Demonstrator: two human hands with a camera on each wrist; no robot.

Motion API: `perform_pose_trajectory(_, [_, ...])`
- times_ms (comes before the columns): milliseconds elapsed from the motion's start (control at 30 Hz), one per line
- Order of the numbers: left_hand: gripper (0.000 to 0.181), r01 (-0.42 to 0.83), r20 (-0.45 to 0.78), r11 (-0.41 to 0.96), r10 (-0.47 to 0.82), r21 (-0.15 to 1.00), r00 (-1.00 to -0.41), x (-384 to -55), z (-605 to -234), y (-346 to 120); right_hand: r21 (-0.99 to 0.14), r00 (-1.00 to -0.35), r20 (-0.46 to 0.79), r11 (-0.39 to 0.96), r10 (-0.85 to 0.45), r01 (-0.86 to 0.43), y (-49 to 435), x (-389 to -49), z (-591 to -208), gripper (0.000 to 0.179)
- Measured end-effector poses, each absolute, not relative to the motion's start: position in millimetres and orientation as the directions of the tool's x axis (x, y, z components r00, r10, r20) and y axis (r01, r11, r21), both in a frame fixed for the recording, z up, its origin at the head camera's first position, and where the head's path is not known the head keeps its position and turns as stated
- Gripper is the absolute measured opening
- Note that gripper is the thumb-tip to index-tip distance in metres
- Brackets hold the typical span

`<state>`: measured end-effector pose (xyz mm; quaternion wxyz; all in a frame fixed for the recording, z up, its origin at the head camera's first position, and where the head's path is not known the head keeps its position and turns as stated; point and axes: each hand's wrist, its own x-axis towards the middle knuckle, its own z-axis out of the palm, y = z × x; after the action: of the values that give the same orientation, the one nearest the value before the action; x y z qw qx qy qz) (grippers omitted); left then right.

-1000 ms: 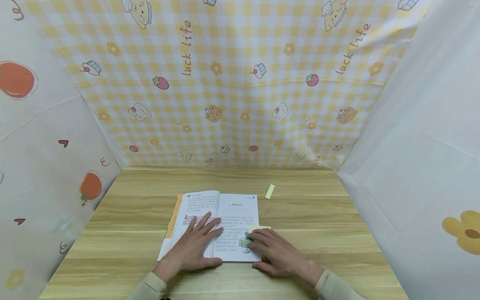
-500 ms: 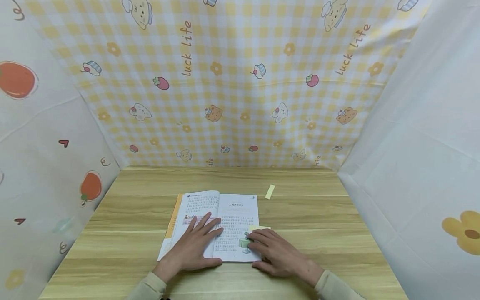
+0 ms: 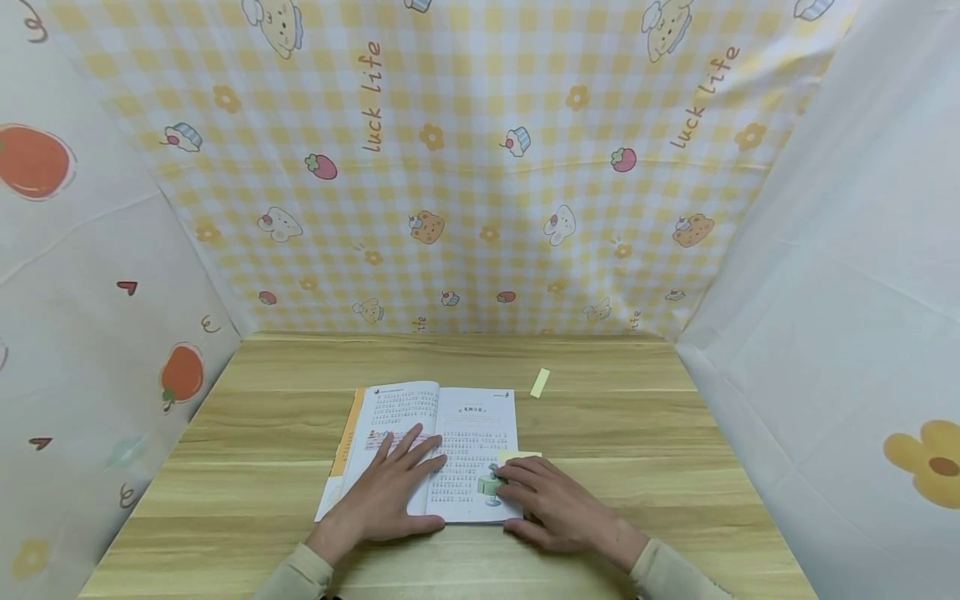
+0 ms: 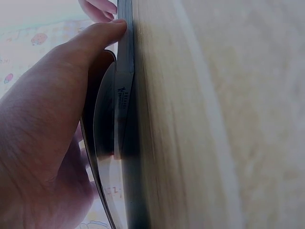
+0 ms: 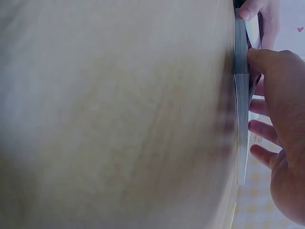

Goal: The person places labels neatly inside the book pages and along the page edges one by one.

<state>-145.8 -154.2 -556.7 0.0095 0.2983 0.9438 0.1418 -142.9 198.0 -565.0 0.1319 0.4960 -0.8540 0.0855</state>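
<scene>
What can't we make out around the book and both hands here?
- Print in the open book: too small to read, head view.
- Part of the left page: covered by the left hand, head view.
- Full shape of the pale yellow slip: right hand partly covers it, head view.
- Sleeves: cut off by bottom edge, head view.

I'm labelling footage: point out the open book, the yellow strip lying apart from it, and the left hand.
Open book (image 3: 470,452): head view, printed text of the right page.
Yellow strip (image 3: 540,383): head view, middle of its face.
Left hand (image 3: 385,496): head view, back of the hand.
</scene>
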Motion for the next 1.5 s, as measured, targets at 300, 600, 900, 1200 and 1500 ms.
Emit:
perform_pose_trajectory(300, [0.094, 0.568, 0.078, 0.779, 0.570, 0.266, -0.818, -146.3, -557.8, -154.5, -0.024, -0.444, 0.362, 0.468, -0.820, -0.884, 197.7, -145.1, -564.1, 0.024])
perform_pose_trajectory(600, [0.093, 0.566, 0.075, 0.781, 0.568, 0.265, -0.819, -144.9, -556.2, -154.5, 0.030, -0.379, 0.440, 0.435, -0.814, -0.900, 199.7, -146.7, -565.3, 0.018])
perform_pose_trajectory(900, [0.095, 0.567, 0.079, 0.785, 0.567, 0.250, -0.820, -144.5, -557.4, -154.5, 0.092, -0.315, 0.514, 0.417, -0.798, -0.904, 200.2, -148.8, -564.5, 0.012])
perform_pose_trajectory(1200, [0.095, 0.578, 0.107, 0.784, 0.570, 0.227, -0.815, -142.9, -557.0, -154.9, 0.071, -0.412, 0.525, 0.520, -0.745, -0.851, 202.1, -144.5, -564.6, 0.014])
perform_pose_trajectory(1500, [0.093, 0.611, 0.198, 0.764, 0.578, 0.209, -0.791, -141.4, -556.7, -155.8, 0.055, -0.422, 0.598, 0.561, -0.681, -0.826, 198.6, -142.7, -562.9, 0.019])
